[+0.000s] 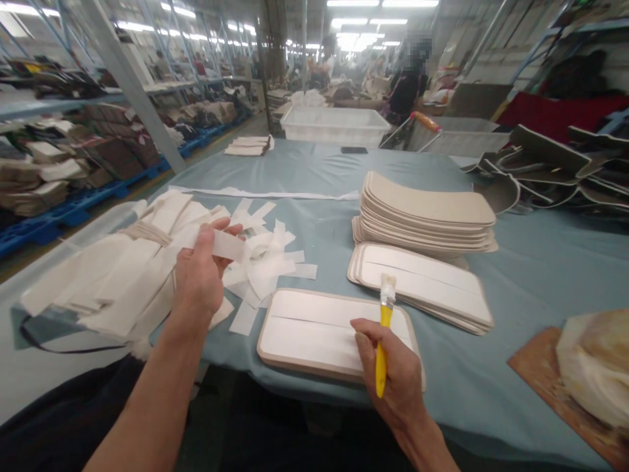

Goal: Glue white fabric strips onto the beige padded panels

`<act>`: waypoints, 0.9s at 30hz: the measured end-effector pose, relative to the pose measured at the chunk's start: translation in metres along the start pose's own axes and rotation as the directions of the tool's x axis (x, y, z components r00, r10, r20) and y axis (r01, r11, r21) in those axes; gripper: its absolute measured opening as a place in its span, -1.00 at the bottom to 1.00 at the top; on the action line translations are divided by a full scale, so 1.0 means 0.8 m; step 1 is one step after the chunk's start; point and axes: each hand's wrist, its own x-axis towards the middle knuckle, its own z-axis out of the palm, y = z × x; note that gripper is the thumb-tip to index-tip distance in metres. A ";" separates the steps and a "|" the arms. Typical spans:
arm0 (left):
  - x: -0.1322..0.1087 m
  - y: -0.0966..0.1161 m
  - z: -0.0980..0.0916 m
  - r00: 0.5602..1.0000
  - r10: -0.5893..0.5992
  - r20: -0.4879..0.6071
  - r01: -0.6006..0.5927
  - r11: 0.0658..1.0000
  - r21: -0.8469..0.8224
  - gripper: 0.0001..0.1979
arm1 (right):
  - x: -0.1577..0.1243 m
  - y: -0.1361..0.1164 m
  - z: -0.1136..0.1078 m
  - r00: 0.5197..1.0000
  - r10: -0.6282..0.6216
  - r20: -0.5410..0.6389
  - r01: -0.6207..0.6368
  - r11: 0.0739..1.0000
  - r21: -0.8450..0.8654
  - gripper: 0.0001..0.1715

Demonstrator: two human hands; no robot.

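Observation:
Between the thumb and fingers of my left hand (201, 269) is a white strip (230, 246), held above a loose heap of similar strips (265, 262). My right hand (393, 367) grips a paintbrush (384, 321) with a yellow handle, its whitish bristles pointing up and away from me. That hand rests over the right part of a stack of rounded beige panels (309, 328); the top one has a white face with a lengthwise slit. Just behind lies a second low stack of white-faced panels (422, 275), near the brush tip.
A taller stack of curved beige panels (427, 203) stands behind. Bundled cream fabric pieces (118, 262) lie left. At the right edge, a crusted whitish container (597, 367) sits on a brown board (535, 360). Dark panels (545, 164), a phone-like object (354, 150) and a white bin (334, 124) are farther back.

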 end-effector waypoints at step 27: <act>-0.226 -0.046 0.033 0.775 -0.471 0.421 0.544 0.836 -0.066 -0.46 | 0.061 -0.058 -0.012 0.882 0.347 0.318 -0.367 0.930 0.000 -0.71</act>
